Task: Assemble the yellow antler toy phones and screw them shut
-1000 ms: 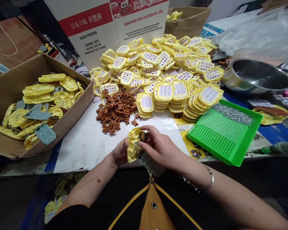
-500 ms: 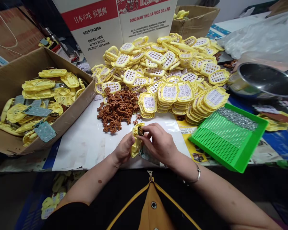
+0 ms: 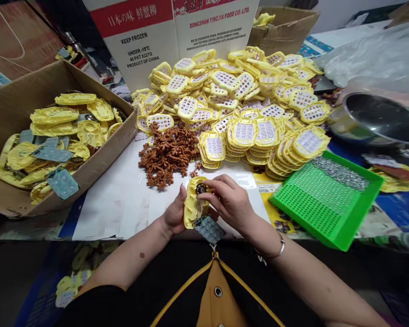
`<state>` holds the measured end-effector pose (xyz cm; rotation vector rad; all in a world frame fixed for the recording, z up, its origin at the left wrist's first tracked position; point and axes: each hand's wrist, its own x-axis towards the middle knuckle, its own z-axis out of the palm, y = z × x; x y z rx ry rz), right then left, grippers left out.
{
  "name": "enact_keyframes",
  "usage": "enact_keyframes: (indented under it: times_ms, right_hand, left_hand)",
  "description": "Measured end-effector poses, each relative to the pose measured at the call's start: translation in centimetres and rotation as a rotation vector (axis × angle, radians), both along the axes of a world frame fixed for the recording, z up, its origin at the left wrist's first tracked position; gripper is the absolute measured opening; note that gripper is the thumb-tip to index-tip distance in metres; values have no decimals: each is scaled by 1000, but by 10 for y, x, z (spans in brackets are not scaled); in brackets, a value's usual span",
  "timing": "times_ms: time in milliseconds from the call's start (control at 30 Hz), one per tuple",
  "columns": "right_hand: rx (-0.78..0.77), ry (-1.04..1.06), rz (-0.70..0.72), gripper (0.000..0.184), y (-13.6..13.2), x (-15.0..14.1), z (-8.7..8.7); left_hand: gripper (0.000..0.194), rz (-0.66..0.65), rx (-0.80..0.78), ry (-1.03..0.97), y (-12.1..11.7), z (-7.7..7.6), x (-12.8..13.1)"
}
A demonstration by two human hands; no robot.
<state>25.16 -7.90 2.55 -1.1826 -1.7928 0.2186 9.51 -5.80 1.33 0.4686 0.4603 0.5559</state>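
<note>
My left hand (image 3: 174,213) grips a yellow plastic shell (image 3: 191,206) by its left side, its hollow inside turned up. Between the fingertips of my right hand (image 3: 230,202) is a small round dark speaker (image 3: 201,188), held at the upper part of the shell. Thin wires run down from the speaker to a grey-green circuit board (image 3: 210,228), which hangs below the shell near my lap. Whether the speaker touches the shell I cannot tell. Just beyond my hands lies a heap of brown branching plastic pieces (image 3: 167,156).
Stacked yellow keypad covers (image 3: 243,131) and a big loose pile of them stand behind. On the left is a cardboard box (image 3: 105,150) of shells with boards. A green tray (image 3: 313,213) with small metal screws (image 3: 341,171) lies right, near a metal bowl (image 3: 378,118).
The yellow shell has turned from edge-on to show its inside. The circuit board has swung into fuller view below it. My right fingers still hold the speaker.
</note>
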Motion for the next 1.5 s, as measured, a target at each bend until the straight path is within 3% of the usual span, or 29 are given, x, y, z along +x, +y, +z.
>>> enact_keyframes:
  times_ms: [167, 467, 667, 800, 933, 1133, 1367, 1500]
  right_hand:
    - [25, -90, 38, 31, -4, 5, -3]
    - [33, -154, -46, 16, -9, 7, -3]
    - [135, -270, -150, 16, -10, 3, 0]
    - [126, -343, -122, 18, -9, 6, 1]
    - [165, -414, -67, 18, -7, 9, 2]
    - [113, -271, -68, 17, -4, 5, -1]
    - [100, -325, -4, 30, -3, 1, -10]
    - [18, 5, 119, 39, -6, 1, -19]
  left_hand:
    - [77, -41, -21, -6, 1, -5, -3]
    - [76, -8, -10, 23, -2, -2, 2]
    - [76, 33, -12, 67, -2, -4, 1]
    - [76, 8, -1, 99, -2, -7, -1]
    - [65, 3, 75, 153, -2, -6, -3]
    - [45, 95, 192, 163, 2, 2, -11]
    - [35, 218, 44, 208, 4, 11, -5]
    - [31, 333, 98, 355, 5, 15, 1]
